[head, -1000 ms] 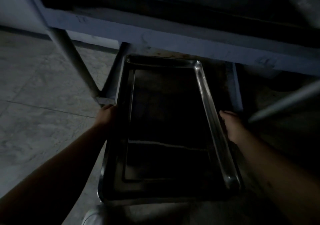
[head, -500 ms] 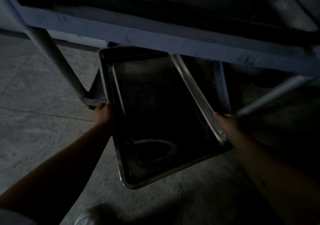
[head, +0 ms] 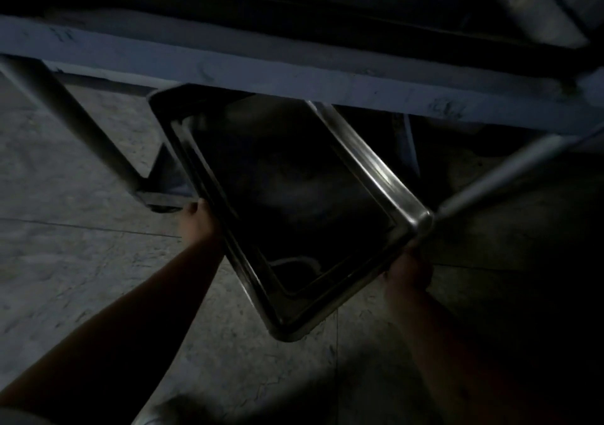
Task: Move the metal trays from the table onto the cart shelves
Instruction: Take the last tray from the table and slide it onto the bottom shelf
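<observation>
No brand, label or legible writing shows anywhere; the only marks are dark scuffs and scratches on the pale front rail (head: pixel 294 75) of the cart shelf (too smeared to read as letters, if they are letters at all).

The metal tray (head: pixel 287 202) is held low above the tiled floor (head: pixel 65 261), turned askew so that its long axis runs from about 11 o'clock to 5 o'clock. Its far end passes under the front rail at 12 o'clock, while its near corner points down toward 6 o'clock. The rim along the right side catches the light; the tray's floor is dark and reflective.

The left hand (head: pixel 197 225) sits at 9 o'clock from the tray's middle, against the left long rim, with its fingers (head: pixel 192 207) curled onto that edge and clamped on it. The right hand (head: pixel 408 271) is at about 4 o'clock, just below the tray's bright right corner, gripping the short near edge from underneath; its fingers are mostly hidden under the tray, so only the knuckles and back of the hand show. Both forearms reach in from the lower corners.

A round cart leg (head: pixel 81 124) slants at 10 o'clock, just left of the tray, and another tube (head: pixel 496 176) slants at 3 o'clock, its lower end close to the tray's right corner.
</observation>
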